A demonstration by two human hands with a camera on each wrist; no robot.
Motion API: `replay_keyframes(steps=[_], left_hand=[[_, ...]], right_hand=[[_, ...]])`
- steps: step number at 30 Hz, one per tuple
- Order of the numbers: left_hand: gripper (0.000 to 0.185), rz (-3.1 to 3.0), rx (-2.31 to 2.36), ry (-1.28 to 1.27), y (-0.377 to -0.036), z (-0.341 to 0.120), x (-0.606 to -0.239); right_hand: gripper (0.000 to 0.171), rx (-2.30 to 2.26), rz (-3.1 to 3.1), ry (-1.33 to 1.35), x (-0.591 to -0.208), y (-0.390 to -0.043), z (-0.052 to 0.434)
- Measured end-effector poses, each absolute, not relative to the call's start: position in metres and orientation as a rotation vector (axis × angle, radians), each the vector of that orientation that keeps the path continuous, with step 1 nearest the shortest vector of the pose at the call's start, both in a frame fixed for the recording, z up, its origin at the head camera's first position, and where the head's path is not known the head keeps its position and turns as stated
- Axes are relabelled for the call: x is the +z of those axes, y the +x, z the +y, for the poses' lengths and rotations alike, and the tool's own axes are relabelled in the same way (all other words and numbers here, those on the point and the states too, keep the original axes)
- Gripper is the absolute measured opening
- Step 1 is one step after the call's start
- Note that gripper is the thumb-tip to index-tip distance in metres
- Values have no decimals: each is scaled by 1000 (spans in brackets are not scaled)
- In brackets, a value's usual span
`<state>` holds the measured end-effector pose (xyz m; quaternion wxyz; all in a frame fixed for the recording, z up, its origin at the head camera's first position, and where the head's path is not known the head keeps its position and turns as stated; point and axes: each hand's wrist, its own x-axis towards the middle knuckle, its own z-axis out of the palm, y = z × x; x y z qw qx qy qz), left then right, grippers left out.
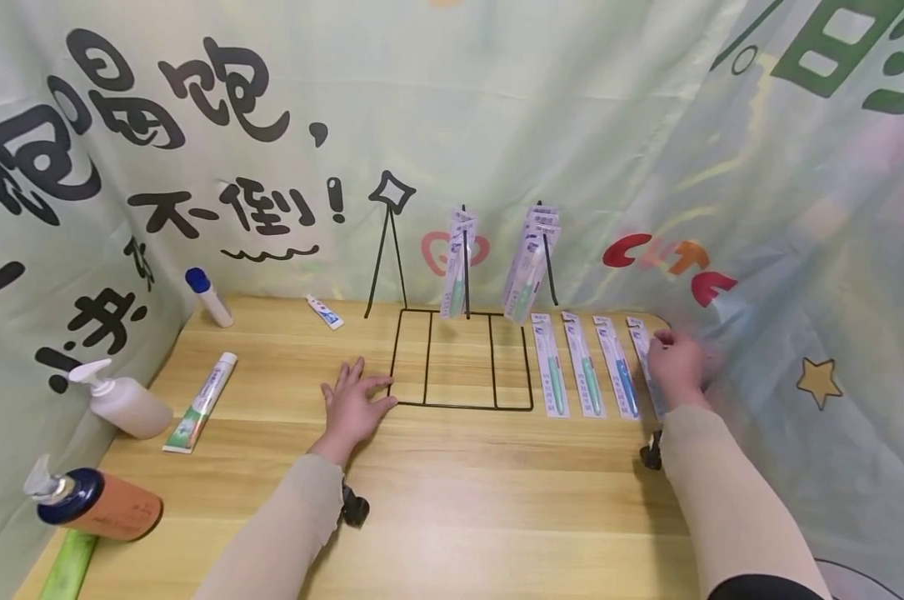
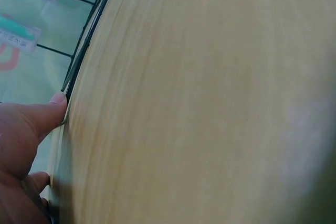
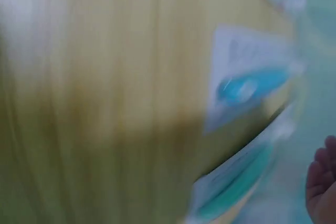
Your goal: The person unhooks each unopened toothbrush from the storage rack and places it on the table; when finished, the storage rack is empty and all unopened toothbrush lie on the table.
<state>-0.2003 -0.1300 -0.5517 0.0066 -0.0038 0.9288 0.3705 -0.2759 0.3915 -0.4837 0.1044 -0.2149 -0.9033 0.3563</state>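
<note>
In the head view my left hand [image 1: 352, 408] lies with spread fingers at the front left corner of a black wire display rack [image 1: 459, 407]. Its thumb [image 2: 50, 113] touches the rack's frame in the left wrist view. Packaged toothbrushes hang on two of the rack's hooks, a thicker bunch [image 1: 528, 267] on the right and a thinner one [image 1: 455, 267] beside it. My right hand [image 1: 678, 367], fingers loosely bent, is over the right edge of the rightmost packaged toothbrush [image 1: 641, 337]. The blurred right wrist view shows a gap between fingers and that package [image 3: 239, 182].
Three more packaged toothbrushes [image 1: 549, 367] lie in a row right of the rack. On the left are a large toothpaste tube [image 1: 202, 404], a small one [image 1: 324, 312], a blue-capped bottle [image 1: 210, 298], a white pump bottle [image 1: 131, 407] and an orange pump bottle [image 1: 117, 507]. Printed cloth surrounds the table.
</note>
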Motion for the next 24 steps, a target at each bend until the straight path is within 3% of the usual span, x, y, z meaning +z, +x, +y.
replay_keyframes(steps=[8,12,18,24], left_hand=[[40,2904,1175,-30,-198,-133,-554],[40,2895,1178,-32,-199,-134,-555],[40,2889,1167,-35,-200,-133,-556],[40,2897,1170,-35,-200,-130,-552]], right_hand=[[15,991,-2396,166,-462,-268,296],[13,1124,-2379,433,-447,-261,238],[29,1414,-2446,486,-428,-265,164],[46,1613,-2370,312,-412,-291,124]])
